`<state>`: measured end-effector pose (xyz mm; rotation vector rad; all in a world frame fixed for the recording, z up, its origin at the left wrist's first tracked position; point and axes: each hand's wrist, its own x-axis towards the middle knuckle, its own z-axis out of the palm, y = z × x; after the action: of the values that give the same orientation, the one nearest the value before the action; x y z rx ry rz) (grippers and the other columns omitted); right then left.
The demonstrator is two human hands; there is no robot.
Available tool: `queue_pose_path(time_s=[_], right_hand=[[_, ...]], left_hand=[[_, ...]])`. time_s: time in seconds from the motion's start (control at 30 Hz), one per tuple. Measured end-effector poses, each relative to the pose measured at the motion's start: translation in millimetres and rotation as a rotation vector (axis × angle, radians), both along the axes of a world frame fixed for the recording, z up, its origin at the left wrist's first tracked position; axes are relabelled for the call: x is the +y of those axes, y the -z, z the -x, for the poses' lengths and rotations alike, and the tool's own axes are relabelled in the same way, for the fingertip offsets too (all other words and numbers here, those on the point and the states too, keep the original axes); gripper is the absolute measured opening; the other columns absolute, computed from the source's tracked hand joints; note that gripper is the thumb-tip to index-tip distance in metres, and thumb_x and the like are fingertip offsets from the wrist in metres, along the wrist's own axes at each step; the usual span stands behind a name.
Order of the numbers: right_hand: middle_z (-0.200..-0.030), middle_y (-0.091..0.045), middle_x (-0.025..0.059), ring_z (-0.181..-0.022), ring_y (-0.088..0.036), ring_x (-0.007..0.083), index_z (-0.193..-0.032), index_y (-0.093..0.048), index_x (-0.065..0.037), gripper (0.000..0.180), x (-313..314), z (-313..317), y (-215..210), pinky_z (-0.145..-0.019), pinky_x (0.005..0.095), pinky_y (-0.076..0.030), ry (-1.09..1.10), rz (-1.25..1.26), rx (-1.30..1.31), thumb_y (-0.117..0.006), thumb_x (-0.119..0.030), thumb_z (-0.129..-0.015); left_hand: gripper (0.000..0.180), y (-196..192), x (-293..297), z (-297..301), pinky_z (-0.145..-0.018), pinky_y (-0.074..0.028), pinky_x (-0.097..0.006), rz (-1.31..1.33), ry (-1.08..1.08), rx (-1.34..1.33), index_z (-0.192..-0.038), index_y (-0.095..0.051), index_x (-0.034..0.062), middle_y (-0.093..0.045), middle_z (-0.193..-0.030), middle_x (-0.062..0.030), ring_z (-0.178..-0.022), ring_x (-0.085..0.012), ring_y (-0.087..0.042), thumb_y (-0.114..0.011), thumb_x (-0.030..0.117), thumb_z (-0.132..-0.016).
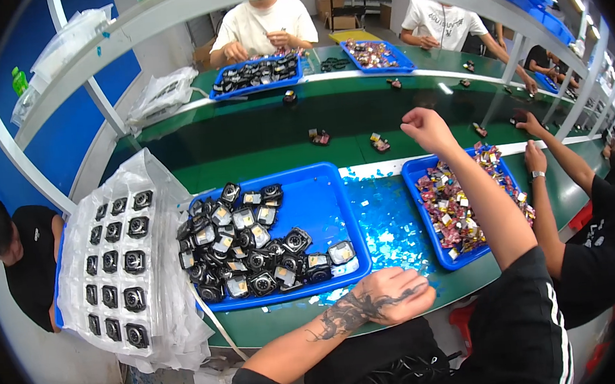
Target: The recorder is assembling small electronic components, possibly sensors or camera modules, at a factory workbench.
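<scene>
- Head view, handling: black modules (259, 259) lie piled in the left blue tray (315, 202). Judged light and stiff; glossy faces probably slippery, easily scratched. Grip by case edges.
- Left hand (394, 296): fingers curled, just beside the tray's near right corner; cannot tell whether anything is held.
- Right hand (429, 130): fingers bent inward above the conveyor belt (245, 139), near one small component (379, 143); grip contents cannot be told.
- Count: fifteen modules in the white blister tray (73, 283); piled modules uncountable.
</scene>
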<state>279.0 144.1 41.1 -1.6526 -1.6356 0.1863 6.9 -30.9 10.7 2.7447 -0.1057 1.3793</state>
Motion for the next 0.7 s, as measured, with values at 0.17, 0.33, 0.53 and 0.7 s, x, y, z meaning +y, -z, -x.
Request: queue_pose_path(time_s=[0.17, 0.33, 0.53, 0.7], right_hand=[[-0.062, -0.055, 0.0073, -0.053, -0.053, 0.0142, -0.076, -0.058, 0.001, 0.021, -214, 38, -22, -0.05, 0.0299, -0.039, 0.034, -0.3, 0.044, -0.056, -0.011, -0.094], [-0.068, -0.059, 0.008, -0.058, -0.059, 0.0158, -0.09, -0.064, 0.001, 0.006, -375, 65, 76, -0.057, 0.0278, -0.047, 0.258, -0.231, 0.181, -0.059, -0.001, -0.09], [-0.084, -0.064, 0.0155, -0.076, -0.063, 0.0272, -0.091, -0.064, 0.002, 0.014, -487, 68, 159, -0.069, 0.0338, -0.049, 0.339, 0.239, 0.352, -0.061, -0.012, -0.091], [-0.087, -0.066, 0.0177, -0.083, -0.065, 0.0308, -0.095, -0.066, 0.0, 0.018, -486, 66, 168, -0.075, 0.036, -0.05, 0.284, 0.31, 0.402, -0.061, -0.017, -0.092]], left_hand=[[0.024, 5, 4, 6, -0.042, -0.04, -0.029, -0.002, -0.026, -0.093, -0.08, -0.063, 0.0091, -0.046, -0.063, -0.0002, -0.053, -0.0159, -0.05, -0.068, 0.01, -0.056], [0.03, 15, 4, 9, -0.041, -0.04, -0.031, -0.077, -0.095, -0.101, -0.083, -0.064, 0.0055, -0.05, -0.063, -0.0025, -0.052, -0.0184, -0.052, -0.062, 0.003, -0.054], [0.029, -9, -27, 16, -0.055, -0.047, -0.035, 0.053, -0.41, -0.22, -0.099, -0.063, 0.0005, -0.058, -0.068, -0.0072, -0.063, -0.0255, -0.058, -0.072, -0.002, -0.071], [0.036, 36, -41, 66, -0.099, -0.036, -0.05, 0.241, -1.057, -0.056, -0.111, -0.064, 0.0056, -0.055, -0.117, -0.0136, -0.121, -0.0349, -0.045, -0.072, 0.02, -0.079]])
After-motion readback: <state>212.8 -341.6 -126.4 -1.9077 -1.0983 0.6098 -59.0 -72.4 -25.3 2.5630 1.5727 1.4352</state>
